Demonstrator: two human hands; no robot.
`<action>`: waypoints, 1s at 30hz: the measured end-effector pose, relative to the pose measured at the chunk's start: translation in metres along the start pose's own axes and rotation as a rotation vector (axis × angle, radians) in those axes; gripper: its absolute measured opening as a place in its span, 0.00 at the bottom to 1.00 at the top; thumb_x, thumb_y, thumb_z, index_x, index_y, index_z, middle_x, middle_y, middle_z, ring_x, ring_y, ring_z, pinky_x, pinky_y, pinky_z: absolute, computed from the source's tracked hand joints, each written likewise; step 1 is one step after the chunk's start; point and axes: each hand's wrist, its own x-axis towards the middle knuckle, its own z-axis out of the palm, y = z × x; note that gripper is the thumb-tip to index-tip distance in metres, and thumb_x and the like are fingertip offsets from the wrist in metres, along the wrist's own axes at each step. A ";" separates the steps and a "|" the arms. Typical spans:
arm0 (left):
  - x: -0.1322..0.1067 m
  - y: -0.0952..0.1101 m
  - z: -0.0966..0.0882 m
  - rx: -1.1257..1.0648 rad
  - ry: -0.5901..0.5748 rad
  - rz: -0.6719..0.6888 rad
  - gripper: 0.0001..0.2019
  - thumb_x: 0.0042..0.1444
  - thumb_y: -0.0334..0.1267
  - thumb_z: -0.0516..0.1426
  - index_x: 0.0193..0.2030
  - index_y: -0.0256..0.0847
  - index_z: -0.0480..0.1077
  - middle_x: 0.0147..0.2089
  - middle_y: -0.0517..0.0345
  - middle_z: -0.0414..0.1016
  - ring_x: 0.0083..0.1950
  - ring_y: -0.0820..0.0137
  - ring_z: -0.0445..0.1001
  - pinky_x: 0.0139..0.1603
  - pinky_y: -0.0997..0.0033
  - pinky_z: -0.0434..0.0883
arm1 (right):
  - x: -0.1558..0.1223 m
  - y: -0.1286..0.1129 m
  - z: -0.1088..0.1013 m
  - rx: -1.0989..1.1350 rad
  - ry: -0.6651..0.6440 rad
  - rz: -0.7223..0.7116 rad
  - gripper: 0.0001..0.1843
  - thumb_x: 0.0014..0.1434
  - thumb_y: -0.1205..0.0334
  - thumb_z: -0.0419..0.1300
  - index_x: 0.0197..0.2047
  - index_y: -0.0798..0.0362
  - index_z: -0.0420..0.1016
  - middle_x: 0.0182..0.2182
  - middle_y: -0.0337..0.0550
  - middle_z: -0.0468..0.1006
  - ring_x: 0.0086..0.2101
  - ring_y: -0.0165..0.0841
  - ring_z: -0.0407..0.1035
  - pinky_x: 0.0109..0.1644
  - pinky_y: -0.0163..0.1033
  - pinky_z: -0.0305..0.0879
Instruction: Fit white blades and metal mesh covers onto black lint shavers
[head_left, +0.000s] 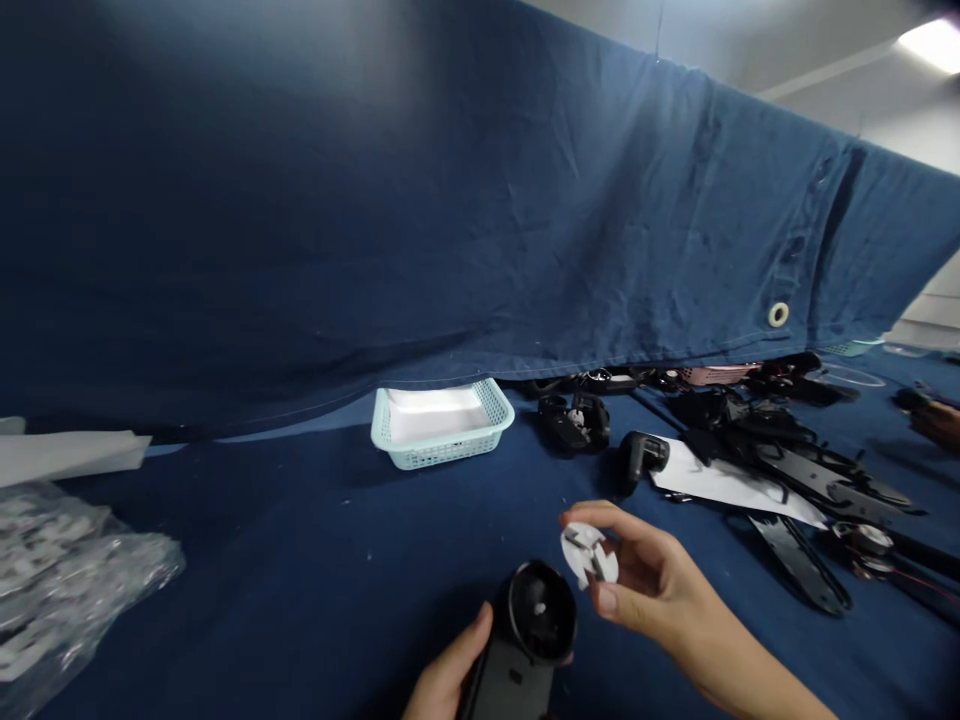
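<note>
My left hand [454, 668] is wrapped round a black plastic housing [517, 675] at the bottom middle. A round, hollow cup with a small pale spot inside forms the housing's upper end and faces up. Just right of that cup, my right hand [649, 580] pinches a round white plastic part [589, 553] between thumb and fingers. The white part has slots cut into it and is held tilted, apart from the housing. Most of my left hand's fingers are hidden behind the housing.
A pale green basket [442, 455] with a white lining stands ahead. Clear bags of white parts [67, 580] lie at left. Several black parts [810, 480] and a white sheet [720, 478] are at right. A blue cloth curtain [450, 200] hangs ahead. Another person's hand [937, 425] shows far right.
</note>
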 end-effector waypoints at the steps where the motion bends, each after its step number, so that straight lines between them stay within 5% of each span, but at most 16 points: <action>1: 0.001 0.000 0.000 -0.006 0.001 -0.006 0.31 0.62 0.57 0.54 0.43 0.22 0.78 0.31 0.41 0.82 0.25 0.65 0.79 0.26 0.74 0.70 | -0.001 0.003 -0.001 -0.092 -0.003 -0.058 0.21 0.53 0.53 0.70 0.51 0.41 0.76 0.47 0.40 0.71 0.44 0.35 0.69 0.46 0.36 0.68; 4: 0.000 -0.001 0.001 -0.014 -0.045 0.043 0.28 0.63 0.54 0.55 0.45 0.23 0.78 0.36 0.40 0.82 0.28 0.65 0.79 0.31 0.72 0.71 | -0.006 0.009 0.001 -0.397 -0.015 -0.166 0.19 0.58 0.50 0.65 0.53 0.40 0.74 0.55 0.45 0.68 0.54 0.43 0.65 0.57 0.44 0.64; 9: -0.005 -0.002 0.005 -0.031 -0.098 0.049 0.29 0.64 0.56 0.52 0.46 0.25 0.77 0.30 0.44 0.80 0.27 0.66 0.79 0.29 0.74 0.69 | -0.011 0.013 0.010 -0.670 -0.111 -0.128 0.24 0.60 0.49 0.64 0.58 0.38 0.68 0.65 0.46 0.59 0.64 0.45 0.58 0.65 0.50 0.58; 15: -0.006 0.004 0.006 -0.019 -0.081 -0.083 0.37 0.66 0.60 0.46 0.46 0.19 0.75 0.27 0.39 0.80 0.24 0.68 0.79 0.26 0.77 0.70 | -0.009 0.017 0.009 -0.711 -0.162 -0.106 0.25 0.63 0.50 0.60 0.62 0.34 0.64 0.67 0.43 0.56 0.65 0.42 0.56 0.67 0.50 0.56; 26: -0.003 0.002 0.002 0.010 -0.144 -0.103 0.38 0.63 0.63 0.48 0.46 0.21 0.75 0.28 0.41 0.80 0.24 0.69 0.78 0.28 0.78 0.70 | -0.008 0.025 0.009 -0.622 -0.164 -0.093 0.25 0.62 0.51 0.62 0.61 0.35 0.66 0.65 0.43 0.60 0.64 0.42 0.58 0.68 0.50 0.56; 30: -0.008 0.001 -0.001 -0.008 -0.193 -0.025 0.24 0.65 0.54 0.53 0.51 0.31 0.72 0.41 0.47 0.79 0.35 0.67 0.78 0.37 0.68 0.75 | -0.007 0.025 0.009 -0.648 -0.161 -0.098 0.26 0.61 0.50 0.63 0.61 0.36 0.66 0.66 0.45 0.59 0.64 0.43 0.58 0.67 0.50 0.57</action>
